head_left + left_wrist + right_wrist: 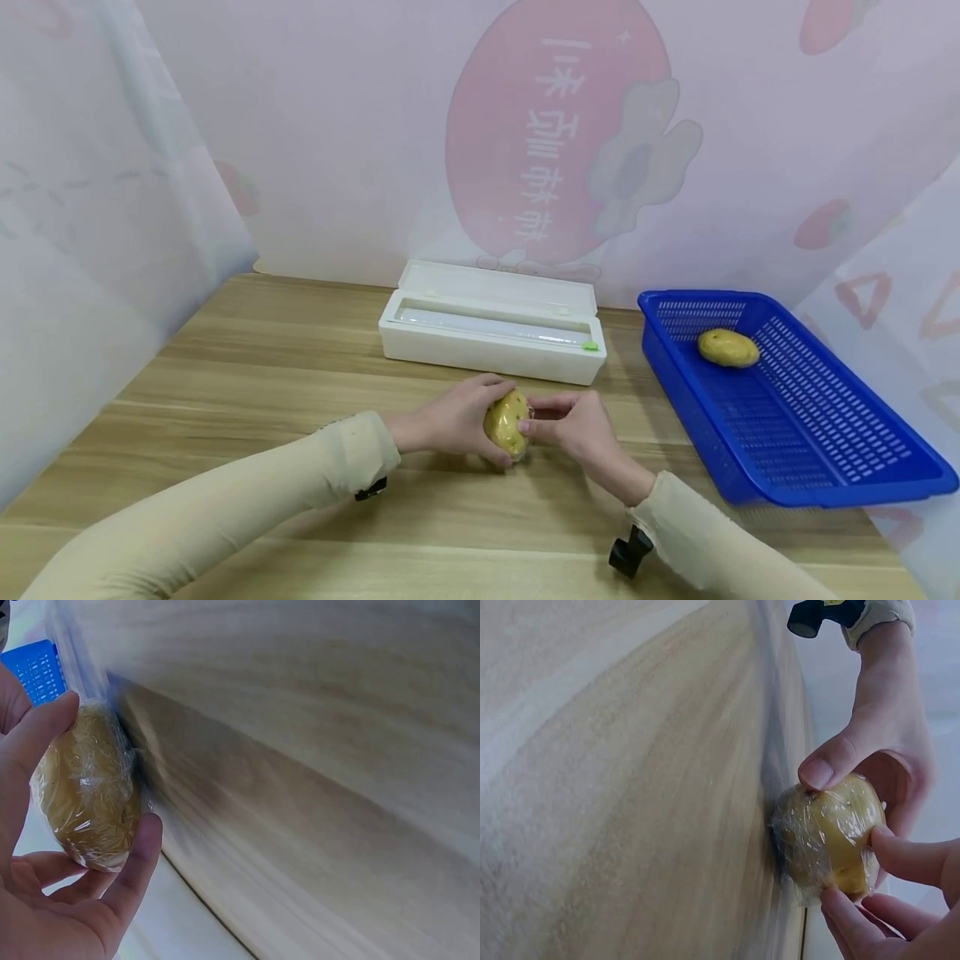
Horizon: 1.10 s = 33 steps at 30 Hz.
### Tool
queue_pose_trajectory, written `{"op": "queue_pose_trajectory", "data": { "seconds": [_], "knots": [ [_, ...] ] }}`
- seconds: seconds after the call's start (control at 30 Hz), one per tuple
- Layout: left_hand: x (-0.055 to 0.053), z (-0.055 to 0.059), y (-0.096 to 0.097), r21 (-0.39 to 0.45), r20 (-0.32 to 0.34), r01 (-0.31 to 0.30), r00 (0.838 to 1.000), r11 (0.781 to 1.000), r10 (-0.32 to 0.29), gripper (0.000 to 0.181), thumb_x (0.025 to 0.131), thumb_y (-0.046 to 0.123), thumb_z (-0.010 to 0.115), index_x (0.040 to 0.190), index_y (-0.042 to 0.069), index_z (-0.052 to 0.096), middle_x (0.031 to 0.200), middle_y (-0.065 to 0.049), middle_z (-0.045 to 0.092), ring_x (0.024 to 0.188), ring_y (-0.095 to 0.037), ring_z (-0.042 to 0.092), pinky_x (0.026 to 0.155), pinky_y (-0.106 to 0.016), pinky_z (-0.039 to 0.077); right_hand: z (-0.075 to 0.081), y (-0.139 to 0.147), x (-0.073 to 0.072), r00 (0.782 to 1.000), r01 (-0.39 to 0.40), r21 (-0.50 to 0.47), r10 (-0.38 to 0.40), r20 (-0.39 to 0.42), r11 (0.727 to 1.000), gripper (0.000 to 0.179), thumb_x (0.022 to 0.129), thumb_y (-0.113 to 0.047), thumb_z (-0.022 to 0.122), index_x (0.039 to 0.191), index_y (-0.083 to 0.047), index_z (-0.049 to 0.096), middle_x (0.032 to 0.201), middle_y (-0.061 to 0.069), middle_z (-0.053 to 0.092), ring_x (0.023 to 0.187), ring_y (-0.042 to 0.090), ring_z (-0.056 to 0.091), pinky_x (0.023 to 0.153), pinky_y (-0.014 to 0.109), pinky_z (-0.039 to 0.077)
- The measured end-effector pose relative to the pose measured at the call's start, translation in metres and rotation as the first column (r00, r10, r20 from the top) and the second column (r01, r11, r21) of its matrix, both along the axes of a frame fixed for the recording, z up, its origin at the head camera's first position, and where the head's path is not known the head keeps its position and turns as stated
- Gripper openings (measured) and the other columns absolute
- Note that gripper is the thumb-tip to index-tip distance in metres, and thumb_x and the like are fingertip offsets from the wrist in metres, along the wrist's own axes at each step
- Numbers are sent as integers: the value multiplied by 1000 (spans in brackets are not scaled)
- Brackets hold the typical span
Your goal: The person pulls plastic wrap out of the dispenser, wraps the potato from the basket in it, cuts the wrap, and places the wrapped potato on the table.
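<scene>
A yellow potato (507, 423) in clear plastic wrap is held just over the wooden table. My left hand (461, 421) grips it from the left, thumb on the near side and fingers on the far side. From the right, the thumb and fingertips of my right hand (585, 433) pinch the plastic wrap at the potato's edge. In the left wrist view, wrinkled film shines on the potato (90, 795) within the left hand (82, 907). The right wrist view shows both hands at the potato (817, 832), with the right hand (907, 915) at its lower end.
Behind the hands stands a long white plastic wrap box (491, 358), lid raised, with a film roll (487, 323) inside and a green slider (590, 345) at its right end. To the right, a blue basket (697, 417) holds another potato (727, 347). Printed cloth hangs behind the table (247, 358).
</scene>
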<state>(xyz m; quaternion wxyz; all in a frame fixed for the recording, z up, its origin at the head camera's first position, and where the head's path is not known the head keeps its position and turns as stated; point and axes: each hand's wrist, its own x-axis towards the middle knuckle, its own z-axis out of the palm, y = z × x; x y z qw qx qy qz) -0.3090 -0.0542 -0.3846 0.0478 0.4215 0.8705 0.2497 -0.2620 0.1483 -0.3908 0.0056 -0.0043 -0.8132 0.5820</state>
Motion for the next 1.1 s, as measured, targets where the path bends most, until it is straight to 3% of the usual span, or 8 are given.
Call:
{"op": "queue_pose_trajectory", "data": {
  "seconds": [0.17,0.33,0.6,0.87,1.1],
  "knots": [
    [-2,3,-4,7,3,14,1000,1000,-14,98,66,37,92,140,-7,45,136,-19,50,115,-26,51,95,-37,46,1,1,-1,1000,-23,-51,23,-9,998,28,71,-1,87,97,2,76,93,13,73,87,22,69,69,27,55],
    [-7,4,-13,7,-10,-10,1000,1000,10,99,65,35,93,141,-8,45,137,-21,48,118,-32,50,96,-41,45,4,2,-1,1000,14,-27,-15,-23,1000,26,74,-1,85,97,4,74,92,12,72,85,20,68,69,25,53],
    [-14,9,-37,-9,-13,-42,999,999,42,103,64,37,93,144,-6,42,141,-21,46,124,-34,47,100,-44,42,11,5,0,1000,20,-78,-18,16,997,20,82,-4,78,100,2,73,93,13,71,83,21,68,76,34,54],
    [-23,13,-75,-7,-55,-29,998,1000,29,101,65,40,92,143,-4,45,140,-19,48,124,-35,47,99,-48,43,14,12,0,1000,5,-94,-5,6,996,21,85,-7,77,103,1,73,96,11,71,84,20,67,77,38,54],
    [-36,12,-119,3,18,-49,999,999,49,102,64,42,92,144,1,45,135,-11,53,112,-23,54,88,-39,49,16,20,-2,1000,9,-128,-8,13,992,19,86,-6,75,102,3,72,94,12,71,86,30,68,81,44,54]
  ]
}}
